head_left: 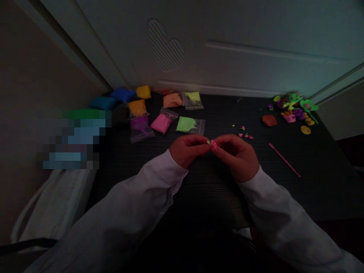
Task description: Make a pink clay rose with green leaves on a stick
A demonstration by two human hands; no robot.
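A tiny pink clay flower (213, 143) is pinched between the thumb and forefinger of my right hand (239, 156). My left hand (188, 150) meets it from the other side, its closed fingertips on a small green clay leaf (209, 142) against the flower. Whether leaf and flower are joined is too small to tell. Beyond my right hand lie several little pink-and-green clay flowers (242, 128). Off to the right rests a thin pink modelling stick (284, 160). A bag of light green clay (186, 124) and a bag of pink clay (161, 123) lie beyond my left hand.
More bagged clay, including orange (137, 107) and purple (139, 124), crowds the back left of the dark table (204, 197). At the back right are a reddish-brown lump (269, 120) and colourful clay pieces (289, 116). A pale panel (227, 22) with a heart relief stands behind.
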